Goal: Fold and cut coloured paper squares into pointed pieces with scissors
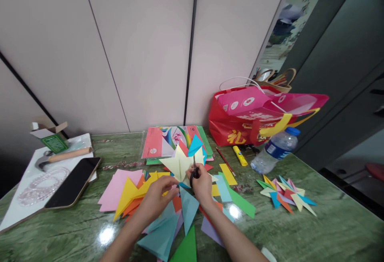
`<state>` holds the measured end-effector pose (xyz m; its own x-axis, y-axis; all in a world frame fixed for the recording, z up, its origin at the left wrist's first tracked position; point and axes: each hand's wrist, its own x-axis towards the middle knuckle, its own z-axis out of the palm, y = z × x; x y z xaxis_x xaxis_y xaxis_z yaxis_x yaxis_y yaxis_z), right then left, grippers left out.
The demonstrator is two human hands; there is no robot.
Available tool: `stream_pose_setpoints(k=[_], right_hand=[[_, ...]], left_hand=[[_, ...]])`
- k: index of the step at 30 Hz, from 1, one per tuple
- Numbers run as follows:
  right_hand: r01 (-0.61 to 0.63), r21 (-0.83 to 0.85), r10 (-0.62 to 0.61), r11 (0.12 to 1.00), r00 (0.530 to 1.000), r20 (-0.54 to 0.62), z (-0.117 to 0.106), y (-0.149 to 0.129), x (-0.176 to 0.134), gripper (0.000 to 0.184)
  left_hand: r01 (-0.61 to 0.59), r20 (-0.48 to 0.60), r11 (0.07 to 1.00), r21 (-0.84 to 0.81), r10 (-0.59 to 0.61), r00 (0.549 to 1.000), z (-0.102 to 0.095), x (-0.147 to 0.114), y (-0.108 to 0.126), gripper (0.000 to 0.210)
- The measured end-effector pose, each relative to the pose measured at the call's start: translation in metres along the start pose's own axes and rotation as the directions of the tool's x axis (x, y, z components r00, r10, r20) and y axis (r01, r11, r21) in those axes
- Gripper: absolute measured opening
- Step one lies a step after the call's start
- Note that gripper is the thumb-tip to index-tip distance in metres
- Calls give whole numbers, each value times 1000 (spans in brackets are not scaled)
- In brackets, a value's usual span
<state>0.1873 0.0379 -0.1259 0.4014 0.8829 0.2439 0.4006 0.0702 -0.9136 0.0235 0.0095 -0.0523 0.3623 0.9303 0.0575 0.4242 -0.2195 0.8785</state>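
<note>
My right hand [201, 184] grips a pair of scissors [195, 171] with dark handles, the blades pointing away from me. Beyond the blade tips lies a blue folded paper piece [195, 144]. Pale yellow pointed paper [179, 165] spreads out behind both hands. My left hand [160, 194] is curled, its thumb and fingertips at the edge of a small blue piece of paper [184, 185], partly hidden by the hands. Light blue folded paper [188, 206] lies just below, between my wrists. Yellow folded paper [127, 196] is beside my left hand.
Pink sheets [115, 188] lie left, near a phone [73, 184] and hammer [66, 156]. Behind are a paper pack [153, 142] and red bag [222, 124]. A glue stick [240, 156], pencil [225, 160], water bottle [274, 150] and colourful paper star [288, 194] stand or lie right.
</note>
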Motion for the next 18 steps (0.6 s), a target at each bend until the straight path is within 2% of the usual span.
stream_pose_setpoints(k=[10,18], right_hand=[[13,36,-12,999,1000,-26,3,0,1,17],[11,29,-10,1000,1000,-10,4,1,1,15]], left_hand=[[14,9,998,-58,-14,1000,4,2,-9,26],[-1,26,1000,-26,1,1000,6,1,-7,27]])
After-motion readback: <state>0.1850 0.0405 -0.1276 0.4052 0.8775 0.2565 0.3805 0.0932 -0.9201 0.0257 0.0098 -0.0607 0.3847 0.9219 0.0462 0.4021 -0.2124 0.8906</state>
